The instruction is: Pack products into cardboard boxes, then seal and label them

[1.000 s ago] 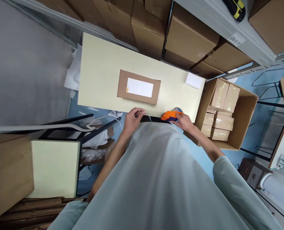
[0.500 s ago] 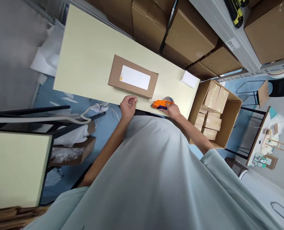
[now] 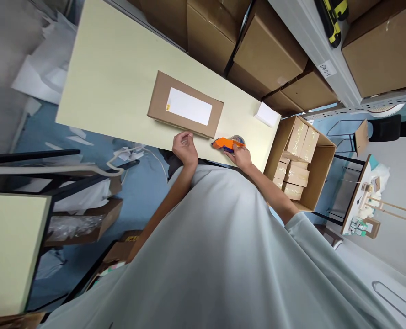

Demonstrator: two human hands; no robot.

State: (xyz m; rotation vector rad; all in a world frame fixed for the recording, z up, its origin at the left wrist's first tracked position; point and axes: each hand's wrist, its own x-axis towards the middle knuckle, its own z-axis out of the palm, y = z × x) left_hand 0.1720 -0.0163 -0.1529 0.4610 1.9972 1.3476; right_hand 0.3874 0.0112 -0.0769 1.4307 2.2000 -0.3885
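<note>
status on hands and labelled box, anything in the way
Right hand gripping orange tape dispenser. Left hand curled beside cardboard box, contact unclear. Box flat on table, white label facing up. Nothing seen between left hand and box.

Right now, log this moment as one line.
right hand: holding orange plastic tape dispenser | left hand: near brown rectangular cardboard box | box: flat on cream tabletop, white label up

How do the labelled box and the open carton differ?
The labelled box is closed on top; the carton is open, with small boxes inside. The labelled box lies on the table; the carton sits beside its end. The carton is larger than the labelled box. Both are brown cardboard.
</note>
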